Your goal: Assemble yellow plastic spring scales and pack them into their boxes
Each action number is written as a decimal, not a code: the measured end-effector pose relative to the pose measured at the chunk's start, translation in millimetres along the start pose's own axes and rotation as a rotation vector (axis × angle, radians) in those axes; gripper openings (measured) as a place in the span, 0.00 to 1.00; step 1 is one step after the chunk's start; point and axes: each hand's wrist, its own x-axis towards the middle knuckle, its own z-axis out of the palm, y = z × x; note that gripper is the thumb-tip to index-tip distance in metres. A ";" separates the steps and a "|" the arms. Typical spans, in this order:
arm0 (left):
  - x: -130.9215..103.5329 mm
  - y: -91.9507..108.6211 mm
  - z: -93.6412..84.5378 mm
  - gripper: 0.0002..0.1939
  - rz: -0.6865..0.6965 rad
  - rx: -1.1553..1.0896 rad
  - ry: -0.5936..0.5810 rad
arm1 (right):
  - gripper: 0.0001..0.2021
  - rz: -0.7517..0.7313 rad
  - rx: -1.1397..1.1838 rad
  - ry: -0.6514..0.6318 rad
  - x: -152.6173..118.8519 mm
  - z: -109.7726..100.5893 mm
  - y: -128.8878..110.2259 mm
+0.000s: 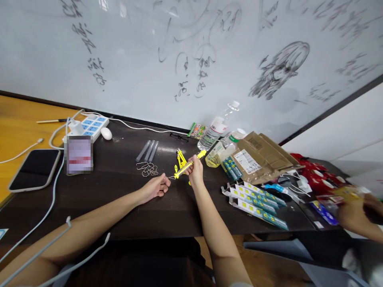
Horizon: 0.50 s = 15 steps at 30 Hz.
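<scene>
In my right hand (196, 172) is a slim yellow rod (183, 170), likely a tube-type spring scale, tilted with its upper end to the right. My left hand (156, 186) pinches the thin wire hook (171, 177) at its lower left end. More yellow pieces (180, 158) lie on the dark table just behind the rod, partly covered by it. Left of them rest several bent wire hooks (147, 169), and behind these are three clear plastic tubes (148, 151) side by side.
Several open slim boxes (257, 201) lie right of my hands. Behind them are a cardboard package (263, 155) and a water bottle (211, 133). A phone (34, 169), power strip (93, 126) and white cables are left. Another person's hand (356, 213) is far right.
</scene>
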 end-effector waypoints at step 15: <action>-6.3 7.7 -8.8 0.20 -0.190 0.455 -0.375 | 0.16 -0.007 0.061 0.030 9.7 -9.7 -0.6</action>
